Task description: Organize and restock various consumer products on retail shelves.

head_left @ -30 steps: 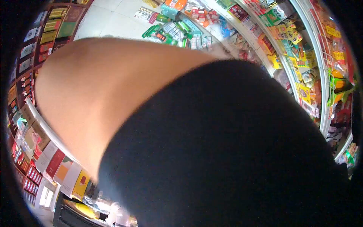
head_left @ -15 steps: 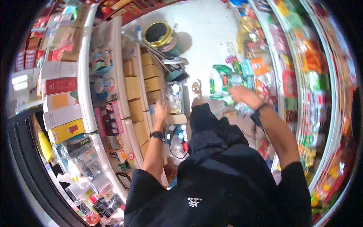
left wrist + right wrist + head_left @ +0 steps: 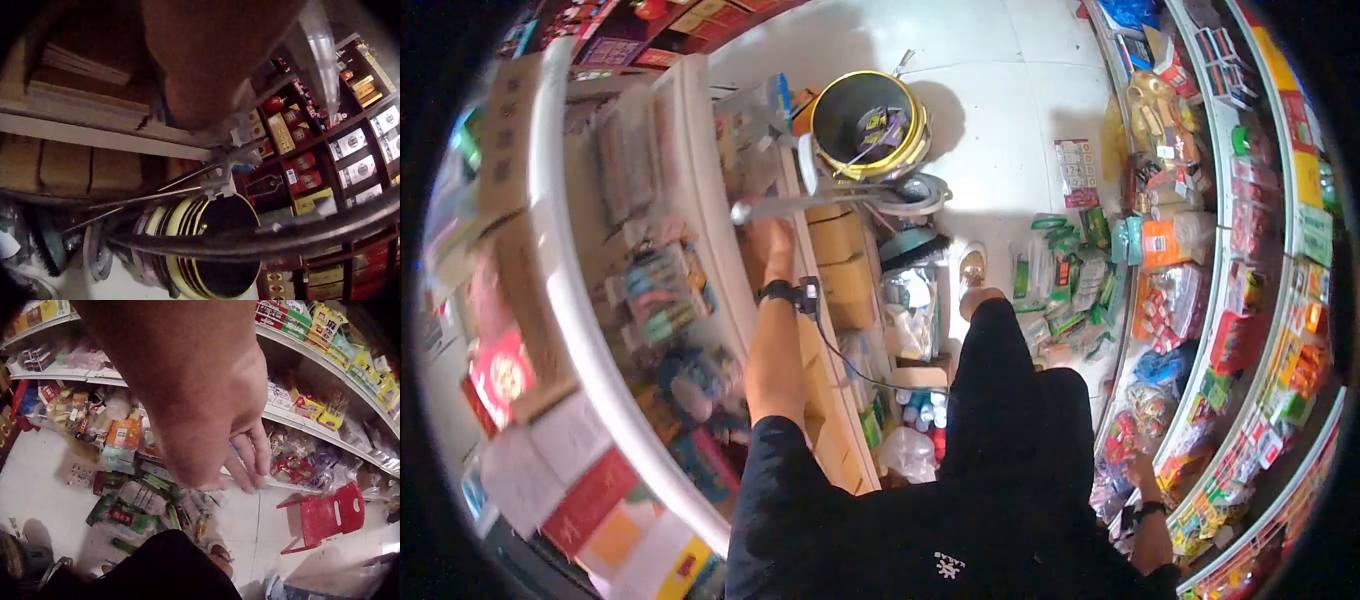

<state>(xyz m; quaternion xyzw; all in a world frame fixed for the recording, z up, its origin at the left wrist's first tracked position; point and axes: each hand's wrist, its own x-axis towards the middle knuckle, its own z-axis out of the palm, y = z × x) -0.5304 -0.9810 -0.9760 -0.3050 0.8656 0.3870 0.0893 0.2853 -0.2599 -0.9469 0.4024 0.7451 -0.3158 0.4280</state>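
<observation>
My left hand (image 3: 772, 245) is at the edge of the left shelf, right by a long metal handle (image 3: 800, 204) that leads to a dustpan (image 3: 920, 195). The left wrist view has this hand (image 3: 212, 69) over the end of a shelf board (image 3: 112, 140), and a dark pole (image 3: 312, 234) crosses below it. Its fingertips are hidden, so I cannot tell whether they grip anything. Low beside the right shelves hangs my right hand (image 3: 1142, 472). In the right wrist view, that hand (image 3: 215, 431) has loosely bent fingers and holds nothing.
A yellow-rimmed bucket (image 3: 868, 125) stands on the white floor beyond the dustpan. Green packages (image 3: 1065, 265) lie in a pile near my shoe (image 3: 971, 268). Cardboard boxes (image 3: 840, 265) line the lower left shelf. A red stool (image 3: 331, 515) stands by the right shelves.
An arm and dark sleeve first filled the view. My left hand then moved from beside the boxes farther along the shelf. My right hand moved back from the green packages to the right shelves.
</observation>
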